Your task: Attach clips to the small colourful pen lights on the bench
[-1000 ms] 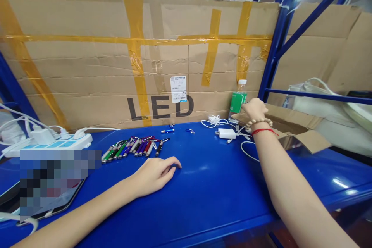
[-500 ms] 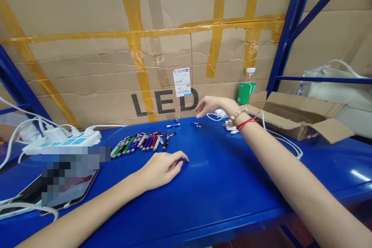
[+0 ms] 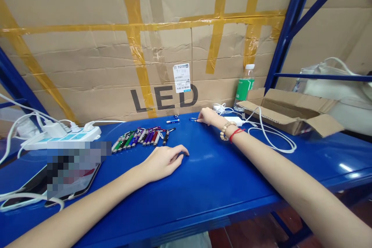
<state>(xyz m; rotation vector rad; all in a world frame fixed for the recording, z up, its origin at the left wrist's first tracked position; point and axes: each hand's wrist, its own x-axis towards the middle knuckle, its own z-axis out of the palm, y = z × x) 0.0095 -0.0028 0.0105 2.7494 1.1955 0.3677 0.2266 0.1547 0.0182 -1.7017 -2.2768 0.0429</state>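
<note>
My left hand (image 3: 164, 164) rests on the blue shelf with its fingers loosely bent and apart, and nothing in it. A row of small metal penlights (image 3: 142, 137) in several colours, fitted with clips, lies just beyond it. Farther back, my right hand (image 3: 207, 116), with a bead bracelet and red string at the wrist, reaches down to the shelf. Its fingertips close at the ring end of a small blue carabiner clip (image 3: 192, 119); the fingers partly hide the contact. Left of that clip lies a separate blue penlight (image 3: 173, 121).
A white charger (image 3: 233, 120) with looped cables lies beside my right wrist. Behind it stand a green-labelled bottle (image 3: 244, 87) and an open cardboard box (image 3: 290, 114). On the left are a power strip (image 3: 95, 133) and a tablet (image 3: 87, 190). A large cardboard sheet (image 3: 95, 66) walls the back.
My right hand has swung left from beside the bottle and box, then down to the blue carabiner clip. My left hand stays resting on the shelf. The view has tilted down.
</note>
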